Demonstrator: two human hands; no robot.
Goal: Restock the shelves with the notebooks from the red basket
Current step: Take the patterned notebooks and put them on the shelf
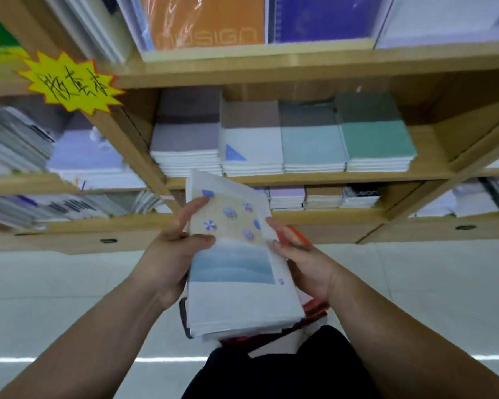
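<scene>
The left hand (173,249) and right hand (303,263) clasp the notebooks (236,272) by their side edges, fingers curled. Keep them squared and level, then slide them over the shelf (300,178) front edge.

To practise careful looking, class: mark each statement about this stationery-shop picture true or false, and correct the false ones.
1. The left hand and the right hand both hold the stack of white notebooks with a beach-picture cover. True.
2. The pile of green-covered notebooks lies leftmost in its wooden shelf compartment. False: it lies rightmost of the four piles there.
3. The yellow star-shaped paper sign carries black handwriting. True.
4. The orange wrapped notebook stands on the lowest shelf. False: it stands on the top shelf in view.
</scene>
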